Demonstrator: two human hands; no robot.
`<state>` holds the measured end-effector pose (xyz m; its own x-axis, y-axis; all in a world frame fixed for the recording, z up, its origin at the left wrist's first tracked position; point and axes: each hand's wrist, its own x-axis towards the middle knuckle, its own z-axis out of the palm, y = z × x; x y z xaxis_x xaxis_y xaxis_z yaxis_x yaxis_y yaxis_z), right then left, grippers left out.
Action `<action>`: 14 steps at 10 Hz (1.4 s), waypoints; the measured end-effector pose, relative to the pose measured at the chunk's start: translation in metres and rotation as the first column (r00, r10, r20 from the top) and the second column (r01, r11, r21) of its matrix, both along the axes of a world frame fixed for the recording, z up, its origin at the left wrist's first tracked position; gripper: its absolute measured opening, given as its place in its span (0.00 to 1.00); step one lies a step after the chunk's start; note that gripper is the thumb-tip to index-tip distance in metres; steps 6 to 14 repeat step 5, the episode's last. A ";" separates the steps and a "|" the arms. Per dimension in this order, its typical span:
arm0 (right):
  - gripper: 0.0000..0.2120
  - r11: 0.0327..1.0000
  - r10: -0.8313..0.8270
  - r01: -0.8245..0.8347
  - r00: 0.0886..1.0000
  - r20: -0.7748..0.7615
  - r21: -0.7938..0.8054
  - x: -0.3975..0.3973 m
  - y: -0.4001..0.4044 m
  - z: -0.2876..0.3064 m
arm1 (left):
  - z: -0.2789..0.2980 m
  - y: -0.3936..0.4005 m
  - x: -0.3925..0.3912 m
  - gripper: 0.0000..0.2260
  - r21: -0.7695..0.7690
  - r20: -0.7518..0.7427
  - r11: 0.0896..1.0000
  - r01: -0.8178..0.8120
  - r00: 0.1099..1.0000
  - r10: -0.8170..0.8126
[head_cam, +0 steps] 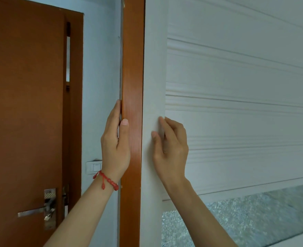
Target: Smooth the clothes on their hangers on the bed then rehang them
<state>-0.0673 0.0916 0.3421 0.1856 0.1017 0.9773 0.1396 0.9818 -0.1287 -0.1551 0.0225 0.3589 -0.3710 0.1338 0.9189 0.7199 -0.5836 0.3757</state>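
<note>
No clothes, hangers or bed are in sight: the task's garments lie outside this view, presumably behind the white sliding door [236, 86] that fills the right of the frame, though that is a guess. A person's right hand [170, 148] sits on the door's plain vertical stile, its fingers [162, 125] curled into the step where the ribbed panel begins, thumb laid flat on the stile, gripping that edge. The left hand [115, 145], a red bead bracelet [106, 180] at the wrist, holds the orange-brown wooden frame post [132, 68] just beside the door, fingers straight and together behind the post and thumb pressed on its front face.

By the look of it, the wardrobe is being opened or shut, with all of the smoothing and rehanging either ahead or out of view. The shallow step gives the right fingers little purchase, so they could slip off if the door sticks in its track. A sudden release could send the door hard along its run. If it is closing toward the post, the left thumb sits where the two meet and could be pinched.

Below, the door carries a frosted glass pane [245, 220]. Left of the post are a pale wall with a white light switch [93, 167] and a brown room door [26, 104] with a metal lever handle [34, 212].
</note>
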 end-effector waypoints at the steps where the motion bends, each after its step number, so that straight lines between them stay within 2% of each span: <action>1: 0.17 1.000 0.003 -0.003 1.000 -0.003 -0.011 0.000 0.000 -0.001 | 0.000 0.001 0.001 0.19 -0.007 0.001 1.000 -0.005 1.000 0.005; 2: 0.17 1.000 -0.004 0.004 1.000 0.020 -0.009 0.003 0.002 -0.002 | -0.001 0.000 0.001 0.18 -0.002 0.002 1.000 -0.020 1.000 0.020; 3: 0.17 1.000 0.010 -0.010 0.994 0.104 -0.007 0.010 0.001 -0.001 | 0.000 -0.003 0.004 0.19 -0.030 -0.011 0.999 -0.032 0.999 0.032; 4: 0.15 0.989 0.144 -0.132 0.964 0.223 -0.065 0.031 0.002 0.007 | 0.005 -0.013 -0.002 0.17 -0.069 0.007 0.997 0.040 0.999 -0.040; 5: 0.10 0.920 0.378 -0.357 0.917 0.126 -0.165 0.067 -0.006 0.025 | 0.015 -0.040 -0.021 0.14 -0.064 0.043 0.989 0.135 0.990 -0.132; 14: 0.10 0.920 0.378 -0.357 0.917 0.126 -0.165 0.067 -0.006 0.025 | 0.015 -0.040 -0.021 0.14 -0.064 0.043 0.989 0.135 0.990 -0.132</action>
